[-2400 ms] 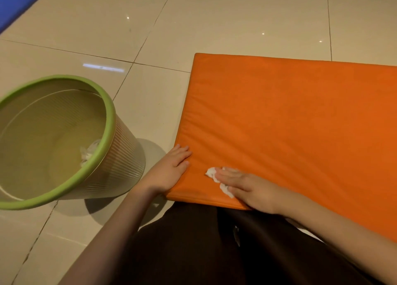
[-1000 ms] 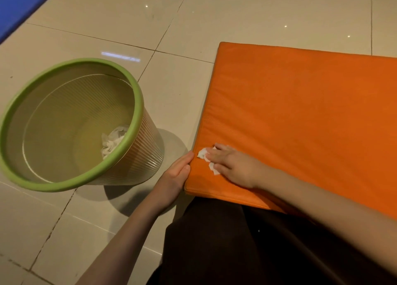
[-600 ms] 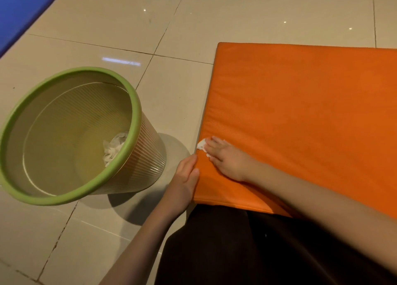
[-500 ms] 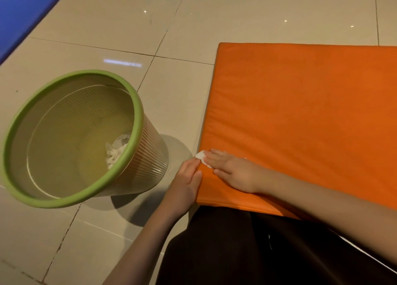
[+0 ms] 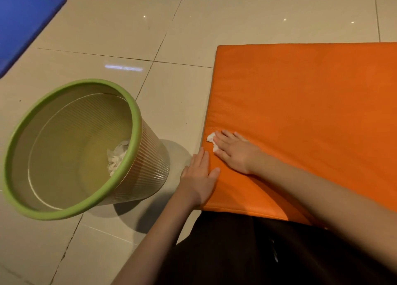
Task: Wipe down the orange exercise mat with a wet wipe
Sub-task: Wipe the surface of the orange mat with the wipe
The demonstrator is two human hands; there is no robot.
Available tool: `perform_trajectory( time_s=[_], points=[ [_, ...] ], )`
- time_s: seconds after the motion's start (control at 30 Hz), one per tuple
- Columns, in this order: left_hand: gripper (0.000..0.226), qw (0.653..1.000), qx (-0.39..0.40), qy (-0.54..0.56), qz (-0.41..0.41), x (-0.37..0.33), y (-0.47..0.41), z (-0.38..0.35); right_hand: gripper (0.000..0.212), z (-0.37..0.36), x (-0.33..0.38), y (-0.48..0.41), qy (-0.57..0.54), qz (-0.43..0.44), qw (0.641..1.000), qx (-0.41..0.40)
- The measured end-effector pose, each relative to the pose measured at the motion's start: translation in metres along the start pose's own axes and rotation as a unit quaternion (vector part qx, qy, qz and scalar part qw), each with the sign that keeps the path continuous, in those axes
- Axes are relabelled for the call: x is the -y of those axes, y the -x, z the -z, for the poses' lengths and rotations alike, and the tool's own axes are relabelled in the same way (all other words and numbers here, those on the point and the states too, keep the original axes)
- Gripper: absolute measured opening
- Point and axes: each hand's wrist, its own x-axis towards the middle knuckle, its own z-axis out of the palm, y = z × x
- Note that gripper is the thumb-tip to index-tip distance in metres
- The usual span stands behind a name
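Note:
The orange exercise mat (image 5: 311, 113) lies flat on the tiled floor and fills the right half of the view. My right hand (image 5: 235, 151) presses a crumpled white wet wipe (image 5: 211, 138) onto the mat near its left edge, fingers straight; most of the wipe is hidden under the palm. My left hand (image 5: 198, 176) lies flat across the mat's left edge near the front corner, fingers on the floor side, thumb on the mat, holding nothing.
A ribbed bin with a green rim (image 5: 133, 121) stands on the floor just left of the mat, with crumpled white wipes (image 5: 117, 158) inside. A blue mat (image 5: 23, 25) lies at the far left. My dark-clothed lap (image 5: 268, 252) covers the mat's near edge.
My right hand slid the wipe from the mat's front area leftward to its left edge and a little farther from me. My left hand shifted off the mat top to its edge.

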Motion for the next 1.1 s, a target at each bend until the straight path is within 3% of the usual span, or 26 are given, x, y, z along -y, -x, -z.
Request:
perform_trajectory(
  time_s=[0.13, 0.2, 0.3, 0.37, 0.5, 0.57, 0.67, 0.77, 0.93, 1.0, 1.1],
  points=[
    [0.065, 1.0, 0.001, -0.01, 0.003, 0.002, 0.003, -0.002, 0.056, -0.005, 0.01, 0.012, -0.059, 0.042, 0.997, 0.018],
    [0.065, 1.0, -0.002, -0.025, 0.003, 0.003, 0.002, -0.003, 0.056, -0.003, 0.0, 0.02, -0.034, 0.067, 0.997, 0.031],
    [0.065, 0.999, -0.005, -0.038, 0.006, 0.003, 0.001, -0.003, 0.06, 0.004, -0.01, 0.0, 0.045, 0.016, 0.999, 0.009],
    [0.065, 0.999, -0.009, -0.046, 0.004, 0.004, 0.002, -0.004, 0.062, 0.006, -0.008, -0.014, 0.031, -0.025, 0.999, -0.007],
    [0.064, 0.998, -0.008, -0.056, 0.005, 0.004, 0.002, -0.004, 0.059, -0.001, -0.003, 0.01, -0.053, 0.042, 0.997, 0.022],
    [0.064, 0.998, -0.005, -0.065, 0.009, 0.004, 0.003, -0.004, 0.06, 0.0, -0.012, 0.021, -0.027, 0.069, 0.997, 0.037],
    [0.064, 0.998, -0.012, -0.059, 0.004, 0.002, 0.003, -0.002, 0.062, 0.013, -0.023, 0.0, 0.036, 0.022, 0.999, 0.018],
    [0.065, 0.998, -0.019, -0.057, -0.005, 0.0, 0.004, 0.0, 0.061, 0.012, -0.017, -0.019, -0.012, -0.021, 1.0, -0.005],
    [0.059, 0.999, -0.023, -0.035, -0.005, -0.004, -0.007, 0.012, 0.058, -0.003, -0.024, 0.007, -0.076, 0.036, 0.996, 0.012],
    [0.056, 0.998, -0.058, -0.026, -0.001, -0.007, -0.028, 0.018, 0.059, -0.003, -0.027, 0.017, -0.076, 0.049, 0.996, 0.027],
    [0.065, 0.997, -0.035, -0.064, 0.004, -0.013, -0.052, 0.013, 0.059, 0.001, -0.041, 0.013, -0.021, 0.045, 0.998, 0.034]
  ],
)
